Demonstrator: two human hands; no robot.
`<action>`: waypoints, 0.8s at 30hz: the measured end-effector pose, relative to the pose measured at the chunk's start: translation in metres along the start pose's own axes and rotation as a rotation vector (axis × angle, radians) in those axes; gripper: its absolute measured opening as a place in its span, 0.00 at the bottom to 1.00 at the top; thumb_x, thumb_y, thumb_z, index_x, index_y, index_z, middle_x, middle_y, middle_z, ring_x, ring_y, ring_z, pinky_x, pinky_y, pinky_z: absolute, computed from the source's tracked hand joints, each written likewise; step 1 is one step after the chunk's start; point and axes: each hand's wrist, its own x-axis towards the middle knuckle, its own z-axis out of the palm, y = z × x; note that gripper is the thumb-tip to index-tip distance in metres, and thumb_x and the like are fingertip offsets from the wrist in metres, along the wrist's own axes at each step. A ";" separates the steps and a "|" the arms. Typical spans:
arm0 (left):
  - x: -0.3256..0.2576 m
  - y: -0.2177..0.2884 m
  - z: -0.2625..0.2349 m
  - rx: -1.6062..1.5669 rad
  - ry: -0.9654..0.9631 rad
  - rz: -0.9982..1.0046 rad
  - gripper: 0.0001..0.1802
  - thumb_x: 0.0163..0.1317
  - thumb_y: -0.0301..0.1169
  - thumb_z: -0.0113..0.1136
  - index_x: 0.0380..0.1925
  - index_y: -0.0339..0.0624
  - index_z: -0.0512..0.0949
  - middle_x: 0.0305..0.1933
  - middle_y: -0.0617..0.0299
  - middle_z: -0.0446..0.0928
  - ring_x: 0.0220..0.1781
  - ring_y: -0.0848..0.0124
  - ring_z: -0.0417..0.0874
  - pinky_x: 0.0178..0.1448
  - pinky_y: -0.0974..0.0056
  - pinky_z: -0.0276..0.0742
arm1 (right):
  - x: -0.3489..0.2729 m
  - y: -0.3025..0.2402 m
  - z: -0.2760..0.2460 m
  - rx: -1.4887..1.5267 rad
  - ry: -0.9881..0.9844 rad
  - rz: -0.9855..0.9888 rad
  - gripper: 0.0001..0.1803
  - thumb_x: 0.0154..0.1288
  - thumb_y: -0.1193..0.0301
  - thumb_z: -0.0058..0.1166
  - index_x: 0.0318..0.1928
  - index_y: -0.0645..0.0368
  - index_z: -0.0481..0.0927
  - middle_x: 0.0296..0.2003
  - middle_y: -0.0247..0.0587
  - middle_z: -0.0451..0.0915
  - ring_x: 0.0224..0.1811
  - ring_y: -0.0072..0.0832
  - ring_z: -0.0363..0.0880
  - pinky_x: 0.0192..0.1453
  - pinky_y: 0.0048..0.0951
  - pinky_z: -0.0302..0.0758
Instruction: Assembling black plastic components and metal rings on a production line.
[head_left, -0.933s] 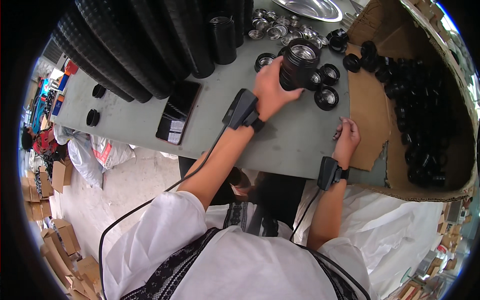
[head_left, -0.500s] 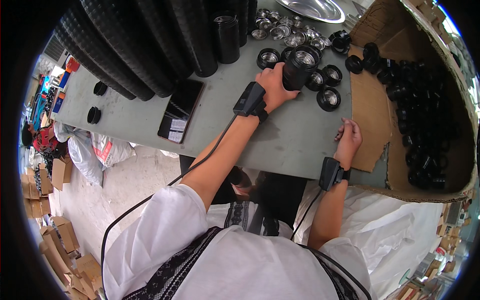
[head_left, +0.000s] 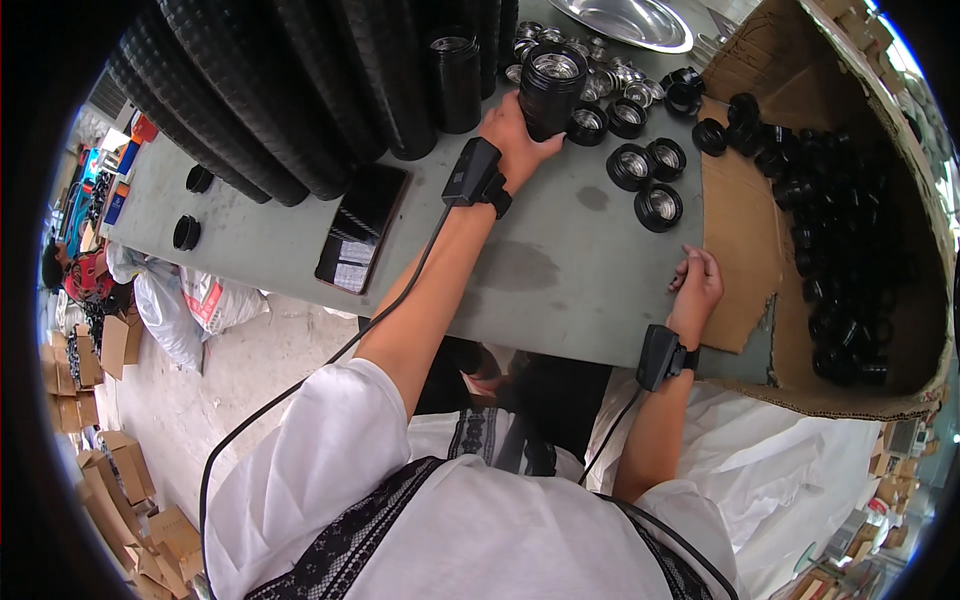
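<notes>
My left hand [head_left: 515, 142] is wrapped round the side of a short ribbed black column, which looks like a stack of threaded black caps [head_left: 548, 100]. Silver shows inside its upturned top. Just right of it lie loose black caps with silver inserts [head_left: 630, 167], several of them, open side up. My right hand [head_left: 697, 285] hovers or rests by the table's right front, beside a cardboard flap [head_left: 735, 270]; its fingers are curled and no object shows in them. The stack's lower end is partly covered by my left thumb.
Tall black ribbed columns [head_left: 300, 90] crowd the back left, with a shorter one [head_left: 455, 85] beside them. A phone [head_left: 362, 225] lies before these. Silver discs [head_left: 610, 75] and a metal tray [head_left: 630, 22] are behind; a cardboard box [head_left: 870, 390] of black caps stands right.
My left hand has carried the stack away and to the left, to where a loose cap stood; that cap no longer shows. My right hand has hardly moved.
</notes>
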 end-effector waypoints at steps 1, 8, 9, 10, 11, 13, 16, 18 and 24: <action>0.000 0.000 0.001 0.012 -0.009 0.004 0.36 0.39 0.38 0.73 0.46 0.32 0.67 0.43 0.46 0.77 0.47 0.51 0.77 0.51 0.55 0.73 | 0.000 0.000 0.000 -0.002 0.004 -0.002 0.10 0.66 0.70 0.46 0.41 0.63 0.76 0.22 0.26 0.68 0.21 0.11 0.63 0.23 0.14 0.61; 0.000 -0.004 0.000 -0.223 -0.052 -0.058 0.37 0.41 0.40 0.72 0.48 0.31 0.66 0.44 0.44 0.76 0.48 0.51 0.77 0.53 0.55 0.73 | -0.001 0.003 0.000 0.014 -0.008 -0.018 0.10 0.66 0.70 0.46 0.40 0.63 0.76 0.22 0.27 0.69 0.21 0.12 0.64 0.24 0.14 0.61; 0.003 -0.006 0.000 -0.117 -0.083 -0.054 0.38 0.41 0.42 0.71 0.49 0.33 0.66 0.42 0.45 0.77 0.46 0.51 0.78 0.50 0.55 0.74 | 0.000 0.002 0.000 0.011 0.003 -0.013 0.09 0.66 0.70 0.46 0.40 0.63 0.76 0.22 0.27 0.69 0.21 0.12 0.64 0.24 0.14 0.61; 0.004 -0.007 0.001 -0.011 -0.114 -0.050 0.38 0.41 0.44 0.70 0.49 0.34 0.67 0.40 0.46 0.77 0.43 0.52 0.79 0.47 0.55 0.76 | 0.000 0.001 0.001 0.008 0.013 -0.007 0.09 0.66 0.70 0.47 0.40 0.63 0.76 0.22 0.27 0.69 0.21 0.12 0.64 0.24 0.14 0.61; 0.004 -0.009 0.001 -0.010 -0.114 -0.051 0.38 0.41 0.44 0.70 0.49 0.34 0.67 0.40 0.46 0.77 0.43 0.52 0.79 0.47 0.55 0.76 | 0.000 0.001 0.001 0.008 0.012 -0.006 0.09 0.66 0.70 0.47 0.40 0.63 0.76 0.22 0.27 0.69 0.21 0.12 0.64 0.24 0.14 0.61; 0.004 -0.008 0.001 0.097 -0.141 -0.089 0.39 0.40 0.45 0.71 0.51 0.37 0.67 0.40 0.46 0.77 0.43 0.52 0.79 0.47 0.55 0.76 | -0.001 0.000 0.002 0.009 0.009 0.000 0.09 0.66 0.70 0.47 0.39 0.63 0.76 0.22 0.27 0.69 0.21 0.12 0.64 0.24 0.14 0.61; 0.004 -0.006 -0.001 0.177 -0.165 -0.058 0.40 0.39 0.44 0.71 0.51 0.38 0.67 0.40 0.46 0.77 0.43 0.52 0.79 0.47 0.55 0.76 | -0.001 0.000 0.001 0.007 0.012 0.005 0.09 0.66 0.70 0.47 0.40 0.63 0.76 0.22 0.27 0.69 0.21 0.12 0.64 0.24 0.14 0.61; 0.006 -0.006 0.000 0.135 -0.162 -0.078 0.40 0.39 0.44 0.72 0.51 0.38 0.67 0.40 0.46 0.77 0.43 0.52 0.79 0.46 0.55 0.76 | 0.001 0.001 0.001 0.008 0.012 0.008 0.09 0.66 0.70 0.47 0.40 0.63 0.76 0.22 0.27 0.69 0.21 0.12 0.63 0.24 0.14 0.61; 0.020 0.002 0.010 -0.133 -0.013 0.075 0.39 0.36 0.41 0.73 0.48 0.37 0.68 0.39 0.46 0.78 0.41 0.52 0.80 0.46 0.55 0.76 | 0.000 0.000 0.002 0.007 0.013 0.032 0.09 0.66 0.70 0.47 0.40 0.63 0.76 0.22 0.27 0.70 0.20 0.12 0.63 0.23 0.15 0.60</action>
